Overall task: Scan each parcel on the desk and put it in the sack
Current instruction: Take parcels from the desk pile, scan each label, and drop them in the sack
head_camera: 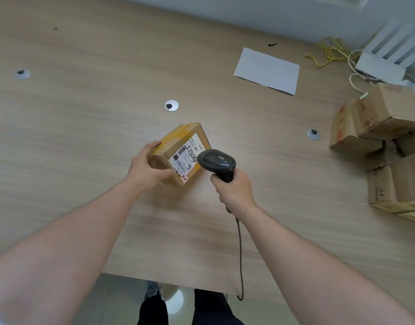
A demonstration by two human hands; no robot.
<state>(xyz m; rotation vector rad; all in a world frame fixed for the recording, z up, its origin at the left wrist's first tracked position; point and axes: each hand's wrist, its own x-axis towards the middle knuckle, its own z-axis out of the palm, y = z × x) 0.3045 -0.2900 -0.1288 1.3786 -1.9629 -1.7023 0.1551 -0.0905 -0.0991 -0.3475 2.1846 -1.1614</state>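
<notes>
A small cardboard parcel (178, 141) with yellow tape and a white barcode label sits tilted near the middle of the desk. My left hand (146, 167) grips its near left side, thumb along the front edge. My right hand (234, 187) holds the handle of a black barcode scanner (217, 160), whose head hangs just over the label's right end. The scanner's cable runs down past the desk's front edge. No sack is in view.
A pile of several cardboard parcels (387, 141) stands at the desk's right edge. A white sheet of paper (267, 70) lies at the back, with a white router (382, 64) and yellow and white cables behind it. Round cable grommets (171, 105) dot the wooden desk (72, 137).
</notes>
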